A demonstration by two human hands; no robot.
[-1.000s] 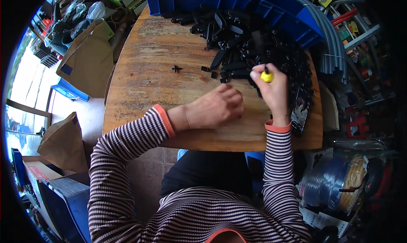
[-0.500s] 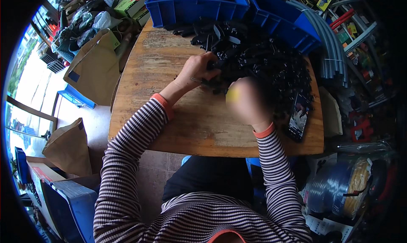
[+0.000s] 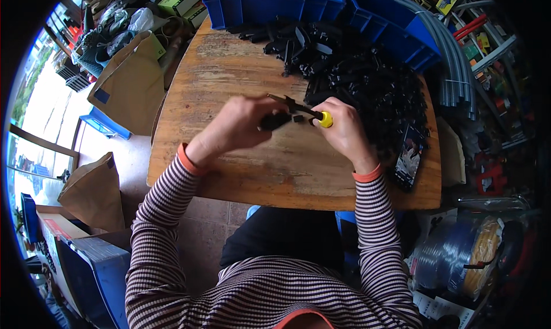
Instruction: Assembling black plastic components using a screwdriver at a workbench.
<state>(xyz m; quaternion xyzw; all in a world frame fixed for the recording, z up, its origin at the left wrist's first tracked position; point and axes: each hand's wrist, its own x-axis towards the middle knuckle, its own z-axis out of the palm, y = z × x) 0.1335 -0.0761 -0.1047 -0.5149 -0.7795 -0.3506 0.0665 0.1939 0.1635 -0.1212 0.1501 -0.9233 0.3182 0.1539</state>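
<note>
Above the middle of the wooden table [image 3: 229, 174], my left hand [image 3: 238, 125] is closed on a dark black plastic part [image 3: 274, 121]. My right hand [image 3: 346, 132] grips a yellow-handled tool [image 3: 326, 120], its kind not clear. A dark slender piece extends from its yellow end toward my left fingers; whether this is the tool's shaft or part of the black piece, I cannot tell. Just beyond both hands lies a large heap of small black plastic parts [image 3: 344, 70], covering the far right of the tabletop.
Two blue bins, one at the back [image 3: 275, 6] and one at the back right [image 3: 390, 33], border the heap. A phone [image 3: 410, 157] with a lit screen lies at the table's right. Grey tubes [image 3: 453, 70] stand beyond the right edge; a brown paper bag [image 3: 129, 85] is at the left.
My left hand has drawn back from the heap toward me and left, with a black part in it. The right hand has turned, bringing the yellow-handled tool toward that part.
</note>
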